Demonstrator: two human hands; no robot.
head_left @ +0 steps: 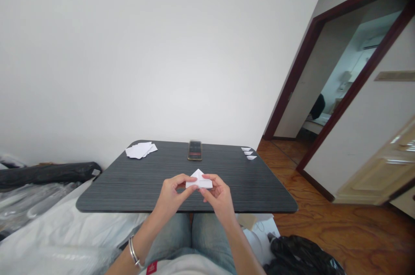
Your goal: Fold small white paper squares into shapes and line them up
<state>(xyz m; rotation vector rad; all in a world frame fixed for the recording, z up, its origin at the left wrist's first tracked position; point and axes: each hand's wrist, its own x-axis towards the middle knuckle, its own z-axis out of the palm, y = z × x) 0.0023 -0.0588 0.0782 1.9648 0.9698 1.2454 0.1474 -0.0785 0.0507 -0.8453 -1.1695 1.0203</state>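
A small folded white paper piece (199, 179), pointed at the top, is held just above the near part of the dark table (136, 184). My left hand (172, 193) pinches its left edge with thumb and fingers. My right hand (218, 193) pinches its right edge the same way. A silver bracelet sits on my left wrist.
A stack of white paper sheets (140, 150) lies at the far left corner. A phone (195, 150) stands at the far middle. Three small folded paper pieces (249, 153) sit at the far right corner. An open doorway is to the right; bags lie on the floor.
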